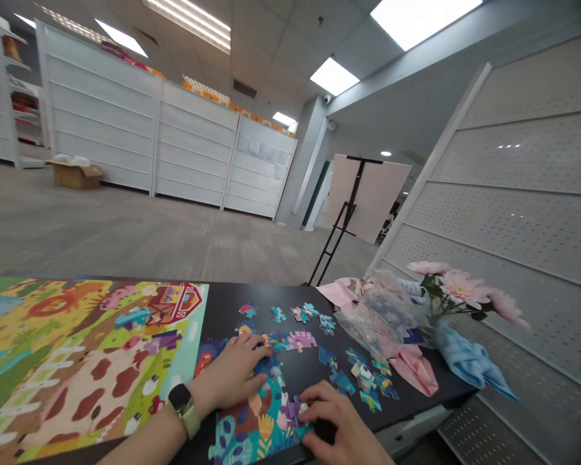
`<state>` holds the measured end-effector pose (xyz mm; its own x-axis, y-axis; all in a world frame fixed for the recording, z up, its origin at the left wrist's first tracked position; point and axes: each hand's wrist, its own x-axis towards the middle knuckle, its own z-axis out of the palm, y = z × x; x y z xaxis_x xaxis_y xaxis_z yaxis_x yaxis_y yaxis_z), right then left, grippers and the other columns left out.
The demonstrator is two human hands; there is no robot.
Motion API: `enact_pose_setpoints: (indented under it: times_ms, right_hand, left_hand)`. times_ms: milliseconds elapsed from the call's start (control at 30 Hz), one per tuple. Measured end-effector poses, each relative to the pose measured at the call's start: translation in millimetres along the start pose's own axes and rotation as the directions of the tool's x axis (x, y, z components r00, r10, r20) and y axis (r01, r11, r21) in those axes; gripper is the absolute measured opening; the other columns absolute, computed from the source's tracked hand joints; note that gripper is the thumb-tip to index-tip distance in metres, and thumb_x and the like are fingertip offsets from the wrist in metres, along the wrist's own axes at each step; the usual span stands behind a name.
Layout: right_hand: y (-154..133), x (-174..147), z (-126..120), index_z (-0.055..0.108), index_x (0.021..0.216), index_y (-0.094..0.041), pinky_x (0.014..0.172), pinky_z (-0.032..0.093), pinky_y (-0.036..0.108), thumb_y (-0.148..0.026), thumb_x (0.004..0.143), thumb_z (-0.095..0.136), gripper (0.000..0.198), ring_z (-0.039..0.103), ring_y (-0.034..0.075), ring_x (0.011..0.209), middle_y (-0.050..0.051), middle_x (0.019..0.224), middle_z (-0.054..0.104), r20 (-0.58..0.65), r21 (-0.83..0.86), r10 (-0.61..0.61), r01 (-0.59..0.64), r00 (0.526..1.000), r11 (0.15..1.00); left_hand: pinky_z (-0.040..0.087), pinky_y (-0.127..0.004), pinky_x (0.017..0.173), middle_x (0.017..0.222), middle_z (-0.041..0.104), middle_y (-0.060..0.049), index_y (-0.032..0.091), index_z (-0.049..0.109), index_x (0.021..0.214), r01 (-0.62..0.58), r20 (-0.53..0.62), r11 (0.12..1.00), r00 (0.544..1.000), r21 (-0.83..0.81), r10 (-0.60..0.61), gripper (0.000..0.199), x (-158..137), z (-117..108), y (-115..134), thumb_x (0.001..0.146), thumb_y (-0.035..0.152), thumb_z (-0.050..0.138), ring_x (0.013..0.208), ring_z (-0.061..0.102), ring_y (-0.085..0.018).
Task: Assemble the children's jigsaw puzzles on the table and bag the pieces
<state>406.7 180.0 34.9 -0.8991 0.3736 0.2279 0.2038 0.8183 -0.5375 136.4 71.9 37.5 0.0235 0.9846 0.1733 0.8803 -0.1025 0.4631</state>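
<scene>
Here, left hand lies spread on puzzle, likely steadying it; right hand curls at edge, can't tell if gripping.

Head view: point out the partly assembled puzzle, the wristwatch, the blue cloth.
Partly assembled puzzle (274, 389): head view, its teal middle area.
Wristwatch (179, 397): head view, its dark screen.
Blue cloth (468, 359): head view, its crumpled folds.

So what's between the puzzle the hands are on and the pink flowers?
In the head view, other puzzle pieces lie there, then crumpled clear plastic and pink cloth nearer the flowers.
</scene>
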Motion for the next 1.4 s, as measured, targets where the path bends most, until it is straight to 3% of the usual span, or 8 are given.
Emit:
enact_pose_setpoints:
  times_ms: [433,600,767,833,967,1067,1233,1400]
  right_hand:
    - [-12,1,-10,0.074,0.104,-0.03,0.097,0.052,0.034,-0.012,0.077,0.068,0.032,0.066,0.023,0.11,0.006,0.116,0.07,0.039,-0.064,-0.028,0.03,0.999,0.997]
    - [-6,0,-15,0.073,0.109,-0.029,0.102,0.051,0.037,-0.02,0.083,0.066,0.028,0.064,0.026,0.117,0.009,0.129,0.066,-0.001,-0.072,0.041,-0.041,0.999,0.997]
    - [38,48,-39,0.071,0.107,-0.022,0.09,0.054,0.036,-0.025,0.093,0.049,0.026,0.067,0.025,0.106,0.01,0.116,0.071,-0.213,-0.134,0.161,-0.192,0.964,0.972]
    - [64,80,-48,0.07,0.11,-0.02,0.089,0.054,0.038,-0.02,0.091,0.045,0.032,0.069,0.024,0.1,0.01,0.111,0.073,-0.227,-0.187,0.208,-0.252,0.951,0.949]
    - [110,136,-57,0.07,0.119,-0.017,0.111,0.041,0.042,-0.006,0.076,0.049,0.049,0.06,0.025,0.123,0.011,0.127,0.069,-0.2,-0.234,0.223,-0.268,0.954,0.935]
    - [132,163,-59,0.07,0.121,-0.017,0.113,0.039,0.041,-0.002,0.067,0.055,0.058,0.057,0.026,0.129,0.011,0.133,0.067,-0.126,-0.253,0.238,-0.263,0.963,0.931]
    - [146,181,-70,0.075,0.103,-0.019,0.097,0.049,0.037,-0.008,0.066,0.066,0.039,0.069,0.025,0.103,0.007,0.108,0.077,0.005,-0.271,0.251,-0.24,0.968,0.932]
    - [134,174,-82,0.072,0.099,-0.019,0.086,0.049,0.034,-0.02,0.071,0.069,0.029,0.066,0.022,0.087,0.006,0.093,0.074,-0.029,-0.297,0.263,-0.26,0.964,0.919]
  left_hand:
    - [0.038,-0.053,0.108,0.14,0.055,-0.009,0.029,0.06,0.13,0.008,0.01,1.0,1.0,-0.013,-0.008,0.04,-1,-2,1,0.09,0.027,0.061,0.13,0.048,-0.035]
    - [0.037,-0.055,0.11,0.141,0.055,-0.008,0.031,0.06,0.129,0.013,-0.005,0.999,1.0,-0.033,-0.013,0.039,-1,0,0,0.09,0.028,0.061,0.132,0.047,-0.035]
    - [0.037,-0.054,0.109,0.141,0.056,-0.008,0.031,0.061,0.128,0.016,-0.01,0.999,1.0,-0.045,-0.016,0.039,-1,1,0,0.09,0.028,0.06,0.132,0.047,-0.035]
    - [0.038,-0.054,0.109,0.141,0.056,-0.008,0.031,0.062,0.128,0.012,-0.011,0.999,1.0,-0.049,-0.012,0.04,-1,0,0,0.089,0.027,0.06,0.133,0.047,-0.035]
    - [0.037,-0.055,0.109,0.142,0.055,-0.008,0.032,0.061,0.129,0.014,0.003,0.998,1.0,-0.069,-0.013,0.043,-1,-1,-1,0.087,0.024,0.061,0.134,0.046,-0.035]
    - [0.037,-0.056,0.11,0.14,0.056,-0.007,0.033,0.062,0.127,0.023,0.005,0.997,1.0,-0.078,-0.022,0.044,0,-2,-2,0.084,0.023,0.063,0.132,0.048,-0.034]
    - [0.04,-0.055,0.108,0.137,0.058,-0.008,0.033,0.061,0.128,0.001,-0.013,0.998,1.0,-0.065,-0.002,0.043,1,-3,-3,0.085,0.026,0.065,0.129,0.05,-0.034]
    - [0.042,-0.056,0.105,0.136,0.058,-0.009,0.031,0.061,0.128,-0.019,-0.029,0.999,0.999,-0.031,0.018,0.042,0,-1,-5,0.086,0.027,0.064,0.127,0.051,-0.035]
